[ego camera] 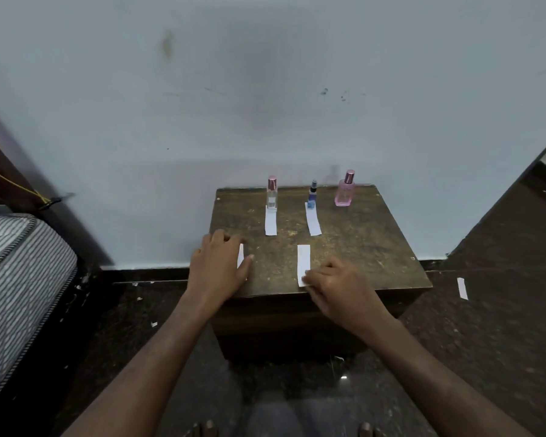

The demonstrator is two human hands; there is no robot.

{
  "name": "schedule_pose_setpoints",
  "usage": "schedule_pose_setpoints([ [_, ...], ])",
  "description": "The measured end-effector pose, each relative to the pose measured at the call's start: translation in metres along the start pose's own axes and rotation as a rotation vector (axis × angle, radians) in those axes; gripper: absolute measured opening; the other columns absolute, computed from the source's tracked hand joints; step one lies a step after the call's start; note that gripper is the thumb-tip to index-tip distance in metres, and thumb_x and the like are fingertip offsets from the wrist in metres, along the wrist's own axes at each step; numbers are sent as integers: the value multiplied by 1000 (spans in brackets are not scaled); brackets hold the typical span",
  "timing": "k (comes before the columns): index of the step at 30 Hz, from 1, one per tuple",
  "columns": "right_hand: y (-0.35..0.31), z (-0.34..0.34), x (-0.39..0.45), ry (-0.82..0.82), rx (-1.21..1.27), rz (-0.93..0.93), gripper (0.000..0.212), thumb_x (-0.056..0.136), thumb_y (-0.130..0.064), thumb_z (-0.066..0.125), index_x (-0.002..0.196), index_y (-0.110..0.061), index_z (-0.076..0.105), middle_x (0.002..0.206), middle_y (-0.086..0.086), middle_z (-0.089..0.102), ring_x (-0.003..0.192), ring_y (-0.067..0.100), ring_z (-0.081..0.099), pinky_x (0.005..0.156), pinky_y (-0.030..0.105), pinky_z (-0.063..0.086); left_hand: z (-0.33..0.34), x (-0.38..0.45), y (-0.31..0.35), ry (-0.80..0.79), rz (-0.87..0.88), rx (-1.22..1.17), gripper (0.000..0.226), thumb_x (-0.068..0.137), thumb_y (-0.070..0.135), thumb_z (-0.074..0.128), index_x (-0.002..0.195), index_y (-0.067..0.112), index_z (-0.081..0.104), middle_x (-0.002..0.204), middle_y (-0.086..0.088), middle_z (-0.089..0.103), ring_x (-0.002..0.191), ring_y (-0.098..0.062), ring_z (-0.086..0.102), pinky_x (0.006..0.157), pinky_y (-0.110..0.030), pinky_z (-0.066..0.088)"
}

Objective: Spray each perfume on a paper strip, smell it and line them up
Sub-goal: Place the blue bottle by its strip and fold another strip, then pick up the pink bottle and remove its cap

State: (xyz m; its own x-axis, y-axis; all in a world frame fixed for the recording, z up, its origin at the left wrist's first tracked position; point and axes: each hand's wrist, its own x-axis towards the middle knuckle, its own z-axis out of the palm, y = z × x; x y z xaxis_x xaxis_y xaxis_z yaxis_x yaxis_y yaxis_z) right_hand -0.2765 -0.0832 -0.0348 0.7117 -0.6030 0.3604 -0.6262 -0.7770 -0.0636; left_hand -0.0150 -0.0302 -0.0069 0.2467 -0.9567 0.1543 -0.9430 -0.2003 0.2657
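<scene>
Nearest the table's (344, 247) front edge, her right hand (338, 288) pinched a strip's (303, 263) near end; the left hand (216, 264) lay flat over another. Flimsy paper, best lifted by an end. Beyond stood three bottles (344, 192).

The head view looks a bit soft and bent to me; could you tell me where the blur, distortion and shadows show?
Head view: wide-angle bending curves the mattress and the frame edges; the left hand is slightly smeared; the three bottles, clear, blue and pink, look soft, labels unreadable; dim, even light, faint shadows on the wall.
</scene>
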Motion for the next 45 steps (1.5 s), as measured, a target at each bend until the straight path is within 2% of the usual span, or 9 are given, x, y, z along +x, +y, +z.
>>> schedule_pose_setpoints([
  [5,17,-14,-2,37,64,76,35,91,-47,69,111,-21,78,99,-7,78,94,14,63,78,33,55,12,4,41,-32,160,-132,42,100,47,64,138,30,61,136,3,58,128,-16,52,103,-38,52],
  [11,64,-12,25,170,251,481,29,94,-36,74,119,-20,76,111,0,76,106,13,63,90,34,56,37,9,70,-74,228,-80,47,101,55,58,144,38,55,137,2,53,130,-19,49,101,-40,52],
  [15,97,-5,56,254,442,780,53,93,-40,76,140,-21,62,123,-1,70,98,10,63,78,21,46,45,17,77,-79,213,-23,50,101,56,56,147,37,52,140,0,49,131,-21,47,103,-41,50],
  [17,114,-2,74,256,465,842,64,91,-45,77,146,-20,55,126,1,69,94,11,63,78,23,44,46,19,81,-75,212,-12,51,101,55,56,148,35,50,144,-1,48,134,-22,46,104,-41,49],
  [23,149,6,108,193,599,861,76,91,-38,79,155,-18,43,150,1,58,114,17,66,101,31,49,51,26,80,-74,204,-33,50,102,56,54,148,36,49,145,1,47,134,-20,46,104,-40,49],
  [28,147,10,115,155,538,826,42,96,-29,76,133,-15,64,124,0,72,107,16,70,85,22,46,52,33,75,-52,190,-87,44,104,56,51,139,30,55,143,1,53,130,-19,50,103,-41,51],
  [31,138,4,110,160,505,839,37,95,-30,77,127,-14,68,117,0,73,99,12,67,67,11,39,52,37,71,-30,173,-178,42,103,53,56,138,30,57,138,4,57,127,-15,52,101,-38,52],
  [39,58,-32,53,165,575,788,26,89,-33,81,112,-24,73,98,-12,74,85,-2,67,68,14,48,32,31,81,1,169,-657,40,103,38,64,141,26,63,134,10,68,116,-2,62,100,-30,55],
  [45,-4,-53,16,238,585,712,29,89,-28,83,117,-23,76,93,-14,76,83,-4,69,69,6,50,16,9,98,-116,290,-884,34,105,33,64,138,32,64,119,30,67,112,14,63,84,-7,52],
])
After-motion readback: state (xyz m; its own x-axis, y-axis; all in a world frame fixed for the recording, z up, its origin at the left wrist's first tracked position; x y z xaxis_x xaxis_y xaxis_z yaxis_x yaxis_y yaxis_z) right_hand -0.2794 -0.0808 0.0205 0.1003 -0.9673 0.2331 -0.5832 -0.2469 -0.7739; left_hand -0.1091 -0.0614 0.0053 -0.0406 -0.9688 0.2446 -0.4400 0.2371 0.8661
